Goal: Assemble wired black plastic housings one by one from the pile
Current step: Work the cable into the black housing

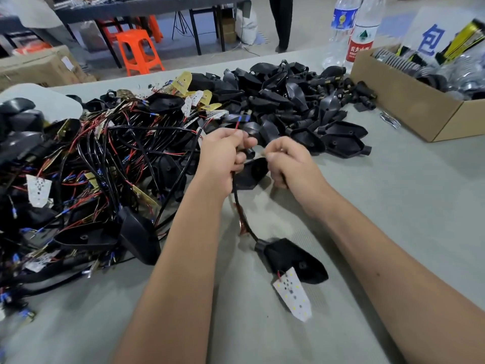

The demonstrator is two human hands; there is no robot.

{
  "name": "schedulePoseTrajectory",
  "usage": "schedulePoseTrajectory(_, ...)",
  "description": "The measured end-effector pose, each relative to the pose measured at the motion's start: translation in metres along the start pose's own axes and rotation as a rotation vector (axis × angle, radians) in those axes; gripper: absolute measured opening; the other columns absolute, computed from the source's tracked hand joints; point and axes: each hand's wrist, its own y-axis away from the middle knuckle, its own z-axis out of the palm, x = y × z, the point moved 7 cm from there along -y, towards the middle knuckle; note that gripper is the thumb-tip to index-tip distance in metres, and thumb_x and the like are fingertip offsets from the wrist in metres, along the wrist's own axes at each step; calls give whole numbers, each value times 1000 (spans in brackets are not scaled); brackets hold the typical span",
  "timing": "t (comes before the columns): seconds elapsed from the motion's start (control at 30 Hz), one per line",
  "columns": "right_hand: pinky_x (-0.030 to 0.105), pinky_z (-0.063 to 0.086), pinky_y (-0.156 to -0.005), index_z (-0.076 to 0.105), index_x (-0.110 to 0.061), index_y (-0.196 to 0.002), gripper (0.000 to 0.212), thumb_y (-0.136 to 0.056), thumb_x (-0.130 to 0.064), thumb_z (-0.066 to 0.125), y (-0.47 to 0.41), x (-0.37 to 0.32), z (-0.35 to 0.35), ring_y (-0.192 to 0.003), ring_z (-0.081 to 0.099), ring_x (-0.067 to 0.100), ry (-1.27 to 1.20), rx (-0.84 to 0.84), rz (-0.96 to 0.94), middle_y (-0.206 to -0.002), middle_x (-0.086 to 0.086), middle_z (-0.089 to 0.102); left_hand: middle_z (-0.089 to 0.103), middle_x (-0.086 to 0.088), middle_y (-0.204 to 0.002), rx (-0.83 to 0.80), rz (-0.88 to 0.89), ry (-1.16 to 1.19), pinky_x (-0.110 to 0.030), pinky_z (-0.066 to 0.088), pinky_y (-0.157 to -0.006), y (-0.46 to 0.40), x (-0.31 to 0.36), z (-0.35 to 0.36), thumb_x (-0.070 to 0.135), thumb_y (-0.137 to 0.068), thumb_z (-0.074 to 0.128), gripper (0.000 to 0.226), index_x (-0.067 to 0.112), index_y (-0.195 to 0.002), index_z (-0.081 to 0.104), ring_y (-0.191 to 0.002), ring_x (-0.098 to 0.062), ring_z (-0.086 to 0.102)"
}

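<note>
My left hand [225, 151] grips a black cable with red wire ends sticking up above the fingers. My right hand [288, 161] is closed on the edge of an empty black plastic housing [250, 173], which sits between both hands. The black cable [242, 216] runs down from my left hand to a wired black housing [291, 258] lying on the table near me, with a white LED board [292, 295] hanging from it. A pile of empty black housings [296, 106] lies at the back centre. A tangle of wired housings and boards [99, 164] fills the left.
The grey table [393, 195] carries a cardboard box of parts [409, 103] at the back right, with two water bottles [351, 30] beside it. Orange stools [139, 51] and another table stand on the floor beyond. A person's legs [282, 22] show at the back.
</note>
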Motion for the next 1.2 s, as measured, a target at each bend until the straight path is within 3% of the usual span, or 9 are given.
schedulePoseTrajectory(0.1,31,40,-59,58,-12,-100,30,-72,-9,47,-4,9,-12,-65,47,15,-329,123,96,-74,2,51,65,3,-62,-133,-3,-200,-16,23,-36,7,-2,10,20,-108,52,27,9,-86,62,-41,-5,33)
schedulePoseTrajectory(0.23,29,49,-68,60,-4,-118,33,-94,15,49,-5,14,-17,-71,51,15,-459,115,61,-83,5,51,66,2,-68,-209,-2,-331,-16,22,-37,12,-2,13,12,-103,59,19,8,-87,69,-43,-7,33)
schedulePoseTrajectory(0.37,34,61,-86,54,5,-126,27,-101,13,49,-9,18,-21,-94,74,29,-632,141,51,-106,21,69,56,2,-66,-219,-59,-347,-16,17,-37,15,-6,10,5,-104,54,20,11,-100,73,-42,-6,27)
schedulePoseTrajectory(0.5,32,60,-83,51,2,-122,22,-101,9,52,-9,16,-20,-105,74,35,-557,140,-6,-119,21,72,47,0,-69,-176,-84,-317,-16,14,-37,14,-8,3,7,-104,51,26,14,-99,75,-41,-6,24)
schedulePoseTrajectory(0.67,24,56,-80,71,-4,-116,25,-92,5,71,-7,11,-25,-87,68,10,-235,164,-100,-99,5,69,50,2,-71,-177,-46,-267,-16,17,-36,13,-4,-1,11,-104,56,24,17,-97,78,-43,-6,27)
schedulePoseTrajectory(0.83,22,47,-54,70,-6,-110,18,-92,-4,74,-6,12,-21,-67,65,17,-372,117,-67,-81,7,69,49,3,-70,-178,-48,-257,-16,16,-36,12,-5,-3,18,-100,65,15,10,-96,77,-43,-6,29)
schedulePoseTrajectory(0.93,17,41,-53,74,-8,-95,6,-91,-10,77,-7,14,-27,-61,54,10,-339,172,-59,-69,0,63,57,6,-67,-172,-36,-263,-15,19,-37,11,-5,-4,16,-99,67,15,10,-89,76,-46,-7,32)
schedulePoseTrajectory(1.1,17,40,-54,73,-3,-105,17,-102,-1,57,-10,16,-26,-69,52,12,-446,136,22,-87,14,58,58,3,-69,-156,-3,-294,-17,19,-41,10,-8,-5,12,-99,66,20,13,-81,75,-50,-9,31)
schedulePoseTrajectory(1.2,17,41,-52,68,-3,-101,9,-101,-1,59,-10,15,-25,-64,52,12,-427,156,13,-82,12,59,54,1,-69,-182,-7,-337,-17,20,-42,9,-10,-5,10,-99,66,20,12,-81,76,-47,-7,30)
